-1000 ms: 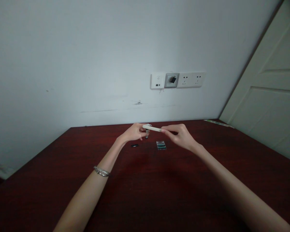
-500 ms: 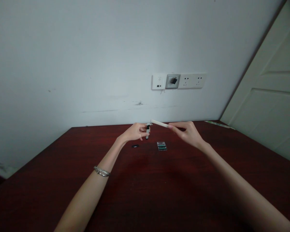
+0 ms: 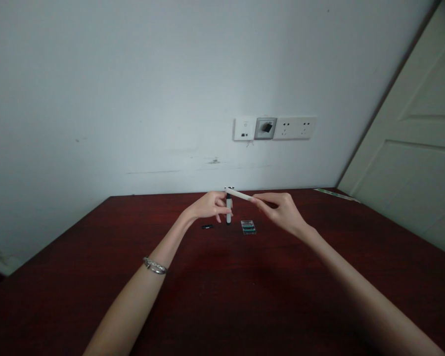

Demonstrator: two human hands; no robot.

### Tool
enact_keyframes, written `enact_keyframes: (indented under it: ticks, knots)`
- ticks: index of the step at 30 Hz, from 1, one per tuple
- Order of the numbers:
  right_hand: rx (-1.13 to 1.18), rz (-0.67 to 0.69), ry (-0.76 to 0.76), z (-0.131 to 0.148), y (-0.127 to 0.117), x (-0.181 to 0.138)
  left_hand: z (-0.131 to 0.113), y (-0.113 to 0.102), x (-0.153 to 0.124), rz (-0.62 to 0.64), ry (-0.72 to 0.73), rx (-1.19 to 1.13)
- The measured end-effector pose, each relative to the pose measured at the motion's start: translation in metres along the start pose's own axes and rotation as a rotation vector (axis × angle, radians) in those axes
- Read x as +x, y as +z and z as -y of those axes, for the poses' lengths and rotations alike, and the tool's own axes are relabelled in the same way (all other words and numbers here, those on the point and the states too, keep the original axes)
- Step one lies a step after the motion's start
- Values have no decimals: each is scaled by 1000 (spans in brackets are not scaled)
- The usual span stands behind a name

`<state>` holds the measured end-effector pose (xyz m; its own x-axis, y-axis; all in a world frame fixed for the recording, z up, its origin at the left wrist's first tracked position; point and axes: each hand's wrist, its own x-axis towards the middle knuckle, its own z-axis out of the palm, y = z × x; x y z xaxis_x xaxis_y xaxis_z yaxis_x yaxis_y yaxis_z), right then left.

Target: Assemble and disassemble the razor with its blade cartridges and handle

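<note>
My left hand [image 3: 212,204] is closed around the handle of a T-shaped, razor-like tool [image 3: 229,216] with a grey-and-black grip, held upright. Its small head shows at the top, partly covered. Between the fingertips of my right hand [image 3: 280,210] is a flat white stick [image 3: 241,195], slanting up to the left. The stick's far end overlaps the tool's head; whether they touch I cannot tell. Below the hands, a small clear case [image 3: 248,227] with green and dark strips lies on the table. A small black piece [image 3: 207,226] lies to its left.
The dark red wooden table [image 3: 222,291] meets a white wall [image 3: 170,99] at the back. Wall sockets [image 3: 294,128] are above it, one with a black plug [image 3: 267,127]. A thin printed strip [image 3: 336,194] lies at the back right, near a pale panelled door [image 3: 415,148].
My right hand has moved left and slightly down, bringing the white stick's end over the tool's head. The tool in my left hand now stands straighter, with more of its handle showing.
</note>
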<state>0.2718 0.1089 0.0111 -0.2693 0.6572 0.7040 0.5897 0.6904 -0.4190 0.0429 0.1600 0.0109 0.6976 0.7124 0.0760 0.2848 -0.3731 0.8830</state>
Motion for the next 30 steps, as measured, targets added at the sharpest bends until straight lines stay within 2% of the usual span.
enact_keyframes:
  ticks: [6,11,16,22,30]
  knots:
    - [-52,-72,48,-2,-7,1,-1,0,0,9,5,-7]
    - [-22,-9,2,1,-3,2,-1,2,1,12,9,13]
    - [-51,-65,53,-3,-4,1,1,0,1,29,9,7]
    - [16,16,-19,2,0,0,3,-1,2,14,6,22]
    - [30,-5,13,0,1,0,5,-2,2,6,1,8]
